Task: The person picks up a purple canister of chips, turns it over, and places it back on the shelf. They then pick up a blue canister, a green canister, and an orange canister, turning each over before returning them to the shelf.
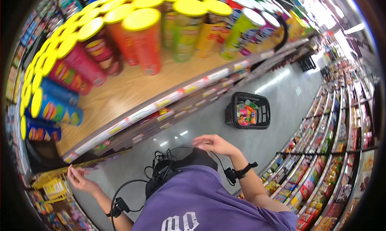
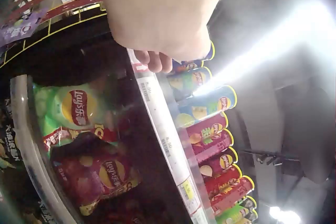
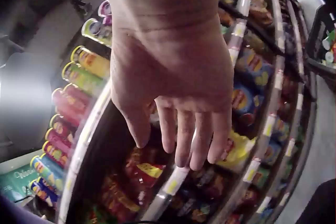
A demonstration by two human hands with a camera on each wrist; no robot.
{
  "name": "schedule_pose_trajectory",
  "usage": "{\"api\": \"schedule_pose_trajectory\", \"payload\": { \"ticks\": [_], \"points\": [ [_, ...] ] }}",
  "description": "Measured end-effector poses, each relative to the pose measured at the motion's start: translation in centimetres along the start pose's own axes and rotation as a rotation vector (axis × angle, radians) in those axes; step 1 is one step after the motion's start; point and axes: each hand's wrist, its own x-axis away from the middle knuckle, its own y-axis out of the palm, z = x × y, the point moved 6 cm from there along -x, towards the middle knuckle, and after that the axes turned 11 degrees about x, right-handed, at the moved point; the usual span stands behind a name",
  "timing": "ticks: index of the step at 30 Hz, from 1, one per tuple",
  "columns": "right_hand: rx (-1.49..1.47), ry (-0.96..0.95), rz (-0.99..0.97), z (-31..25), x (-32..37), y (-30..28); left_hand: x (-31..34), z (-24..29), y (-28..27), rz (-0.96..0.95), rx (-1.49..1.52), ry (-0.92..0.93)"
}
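Note:
My left hand (image 1: pixel 83 181) is held low by the near left corner of the wooden shelf (image 1: pixel 108 98), its fingers loosely bent and holding nothing. In the left wrist view, its fingertips overlap the price-label strip (image 2: pixel 167 140). My right hand (image 1: pixel 219 145) hovers in front of my body, empty. Its fingers (image 3: pixel 184 134) hang extended in the right wrist view, with bagged snacks on the lower shelves behind them. Canisters of chips line the shelf top, among them a red one (image 1: pixel 145 46), a blue one (image 1: pixel 58 107) and a green one (image 1: pixel 243 34).
A black shopping basket (image 1: pixel 248 124) with colourful packets inside stands on the grey floor (image 1: pixel 287 84). Shelves of packaged snacks (image 1: pixel 313 178) run along the right. A yellow wire rack (image 1: pixel 54 188) stands at lower left. Black cables (image 1: pixel 163 160) hang at my waist.

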Motion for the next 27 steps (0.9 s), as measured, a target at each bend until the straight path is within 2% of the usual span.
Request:
{"api": "schedule_pose_trajectory", "payload": {
  "ticks": [3, 6, 9, 12, 14, 16, 18, 19, 21, 24, 27],
  "points": [
    [-0.045, -0.021, 0.107, 8.7, 0.4, -5.5, 0.9, -2.1, -0.3, 0.118, 0.047, -0.038],
    [-0.015, 0.055, 0.251, 16.0, 1.8, -11.3, 3.4, -3.7, 0.4, 0.193, 0.032, -0.079],
    [0.063, 0.241, 0.347, 27.2, 1.9, -17.9, 8.0, -5.6, 1.5, 0.217, -0.09, -0.099],
    [0.071, 0.306, 0.447, 39.6, 1.4, -24.3, 15.0, -7.3, 3.2, 0.137, -0.215, -0.203],
    [0.071, 0.484, 0.564, 49.0, 1.0, -28.9, 19.3, -8.8, 3.4, 0.118, -0.304, -0.371],
    [0.09, 0.689, 0.636, 55.7, 3.0, -31.1, 22.4, -11.0, 1.8, 0.06, -0.384, -0.493],
    [0.145, 0.883, 0.663, 59.7, 4.0, -34.0, 24.9, -11.3, 2.0, 0.154, -0.392, -0.622],
    [0.109, 0.866, 0.695, 60.0, 4.1, -35.3, 26.6, -9.4, 4.1, 0.103, -0.463, -0.695],
    [0.049, 0.833, 0.749, 59.3, 3.7, -37.4, 26.6, -9.7, 4.2, -0.002, -0.608, -0.708],
    [0.167, 0.798, 0.607, 60.9, 0.9, -38.2, 28.7, -6.9, 9.2, -0.187, -0.708, -0.741],
    [0.324, 0.774, 0.549, 61.8, -1.3, -38.6, 28.6, -7.5, 9.1, -0.32, -0.703, -0.778]
  ]
}}
